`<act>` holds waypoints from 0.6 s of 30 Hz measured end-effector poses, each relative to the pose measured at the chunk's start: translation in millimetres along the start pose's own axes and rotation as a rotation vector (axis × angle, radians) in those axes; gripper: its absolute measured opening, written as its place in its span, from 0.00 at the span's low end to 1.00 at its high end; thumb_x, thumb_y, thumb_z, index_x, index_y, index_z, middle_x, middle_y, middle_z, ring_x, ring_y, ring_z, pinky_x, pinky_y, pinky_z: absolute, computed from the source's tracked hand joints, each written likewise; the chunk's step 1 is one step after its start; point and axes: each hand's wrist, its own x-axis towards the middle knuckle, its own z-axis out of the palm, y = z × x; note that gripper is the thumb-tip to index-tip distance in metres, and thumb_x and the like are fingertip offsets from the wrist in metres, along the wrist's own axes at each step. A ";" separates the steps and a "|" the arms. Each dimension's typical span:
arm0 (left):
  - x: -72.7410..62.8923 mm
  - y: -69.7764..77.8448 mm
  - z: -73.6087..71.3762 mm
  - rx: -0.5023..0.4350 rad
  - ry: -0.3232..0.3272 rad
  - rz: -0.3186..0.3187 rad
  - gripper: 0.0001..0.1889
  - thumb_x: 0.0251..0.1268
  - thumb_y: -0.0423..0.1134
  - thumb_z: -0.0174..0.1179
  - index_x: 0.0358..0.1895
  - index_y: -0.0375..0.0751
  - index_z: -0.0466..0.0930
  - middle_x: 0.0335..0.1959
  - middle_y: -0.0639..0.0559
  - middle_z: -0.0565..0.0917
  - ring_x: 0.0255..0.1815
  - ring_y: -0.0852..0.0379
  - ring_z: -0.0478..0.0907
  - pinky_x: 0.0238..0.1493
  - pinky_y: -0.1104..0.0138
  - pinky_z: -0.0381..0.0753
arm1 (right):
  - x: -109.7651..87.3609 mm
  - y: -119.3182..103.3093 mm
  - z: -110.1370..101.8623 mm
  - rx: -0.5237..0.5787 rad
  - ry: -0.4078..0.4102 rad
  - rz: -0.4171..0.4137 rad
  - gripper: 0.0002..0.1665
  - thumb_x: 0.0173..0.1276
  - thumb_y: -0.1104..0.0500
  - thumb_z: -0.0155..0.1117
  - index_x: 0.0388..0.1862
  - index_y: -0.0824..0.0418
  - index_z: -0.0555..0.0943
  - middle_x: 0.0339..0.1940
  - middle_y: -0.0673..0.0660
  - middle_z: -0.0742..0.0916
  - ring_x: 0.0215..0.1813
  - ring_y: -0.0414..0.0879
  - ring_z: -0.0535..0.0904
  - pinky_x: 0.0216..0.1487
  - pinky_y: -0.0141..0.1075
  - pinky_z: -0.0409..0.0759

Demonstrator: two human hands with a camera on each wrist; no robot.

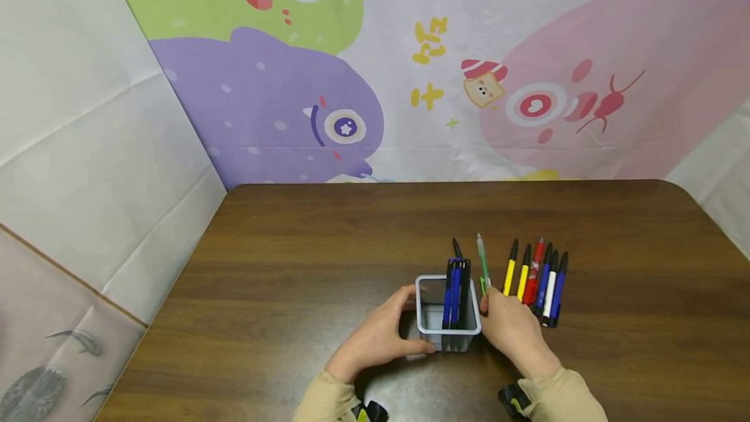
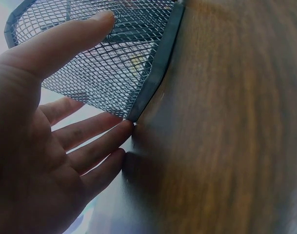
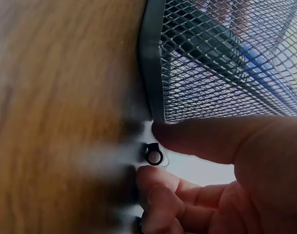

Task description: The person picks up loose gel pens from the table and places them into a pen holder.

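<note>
A square mesh pen holder (image 1: pixel 448 332) stands on the table with several blue and black pens (image 1: pixel 456 292) upright in its right side. My left hand (image 1: pixel 383 331) holds it from the left. In the left wrist view the thumb (image 2: pixel 85 36) lies over the mesh (image 2: pixel 99 73) and the fingertips reach its bottom corner. Right of the holder lies a clear and green pen (image 1: pixel 482 259), tip pointing away from me. My right hand (image 1: pixel 515 327) pinches its near end. The right wrist view shows the pen end (image 3: pixel 154 156) between thumb and index finger, close beside the holder's base.
Right of the green pen several markers lie in a row: two yellow ones (image 1: pixel 510 272), a red one (image 1: pixel 533 275), blue ones (image 1: pixel 559 288) and a white one (image 1: pixel 549 295). A cartoon-print cloth (image 1: pixel 433 135) hangs behind the brown wooden table (image 1: pixel 281 279).
</note>
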 end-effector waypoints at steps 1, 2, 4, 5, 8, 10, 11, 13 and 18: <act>0.0 -0.2 0.0 0.001 0.001 0.002 0.44 0.41 0.53 0.70 0.65 0.55 0.57 0.58 0.54 0.72 0.57 0.57 0.71 0.58 0.61 0.69 | 0.4 0.1 0.2 0.002 0.000 0.002 0.07 0.52 0.60 0.61 0.26 0.60 0.73 0.19 0.61 0.79 0.21 0.55 0.75 0.18 0.43 0.69; 0.1 -0.3 0.0 0.002 0.002 0.004 0.44 0.41 0.53 0.70 0.65 0.54 0.57 0.58 0.54 0.72 0.57 0.57 0.71 0.58 0.61 0.69 | 0.8 0.3 0.5 0.005 0.000 0.003 0.07 0.52 0.59 0.61 0.26 0.60 0.73 0.19 0.61 0.79 0.21 0.55 0.75 0.19 0.44 0.69; 0.2 -0.4 0.1 0.005 0.003 0.008 0.44 0.41 0.54 0.70 0.65 0.54 0.57 0.57 0.54 0.72 0.57 0.58 0.71 0.58 0.61 0.69 | 1.3 0.6 0.6 0.011 0.005 0.000 0.07 0.52 0.59 0.61 0.26 0.60 0.73 0.19 0.61 0.79 0.21 0.55 0.75 0.19 0.44 0.69; 0.2 -0.6 0.3 0.005 0.003 0.009 0.44 0.41 0.54 0.70 0.65 0.54 0.57 0.57 0.54 0.72 0.57 0.58 0.71 0.58 0.61 0.69 | 1.5 1.0 0.9 0.013 0.010 -0.004 0.07 0.53 0.59 0.61 0.26 0.61 0.73 0.19 0.60 0.79 0.21 0.55 0.75 0.19 0.44 0.69; 0.2 -0.8 0.4 0.007 0.004 0.011 0.44 0.41 0.54 0.70 0.65 0.53 0.58 0.57 0.54 0.72 0.57 0.58 0.71 0.57 0.61 0.69 | 2.4 1.6 1.0 0.009 0.010 -0.013 0.07 0.54 0.60 0.60 0.24 0.61 0.73 0.18 0.59 0.79 0.21 0.53 0.75 0.19 0.43 0.69; 0.1 -1.0 0.6 0.009 0.005 0.014 0.44 0.41 0.53 0.71 0.65 0.53 0.58 0.57 0.54 0.72 0.57 0.58 0.71 0.57 0.62 0.69 | 2.7 1.6 0.7 -0.002 0.002 -0.013 0.07 0.55 0.60 0.59 0.22 0.61 0.73 0.17 0.58 0.79 0.20 0.53 0.75 0.19 0.43 0.69; 0.0 -1.2 0.7 0.009 0.005 0.016 0.44 0.41 0.53 0.71 0.65 0.53 0.58 0.57 0.54 0.72 0.57 0.58 0.71 0.57 0.62 0.69 | 2.8 1.4 0.3 -0.007 -0.008 -0.006 0.08 0.55 0.60 0.58 0.20 0.61 0.73 0.17 0.58 0.78 0.20 0.52 0.74 0.19 0.43 0.69; -0.1 -1.3 0.8 0.010 0.007 0.019 0.44 0.41 0.53 0.71 0.65 0.52 0.58 0.57 0.54 0.72 0.57 0.58 0.71 0.58 0.62 0.69 | 2.4 0.8 -1.1 -0.015 -0.024 0.015 0.11 0.56 0.59 0.57 0.17 0.61 0.72 0.16 0.58 0.77 0.19 0.52 0.73 0.18 0.42 0.68; 0.3 -1.9 1.0 0.012 0.008 0.024 0.44 0.41 0.53 0.71 0.65 0.52 0.58 0.57 0.53 0.72 0.57 0.57 0.71 0.58 0.62 0.69 | 1.1 -1.4 -7.4 0.005 -0.026 0.054 0.15 0.58 0.55 0.56 0.16 0.60 0.68 0.14 0.54 0.72 0.18 0.48 0.69 0.16 0.38 0.64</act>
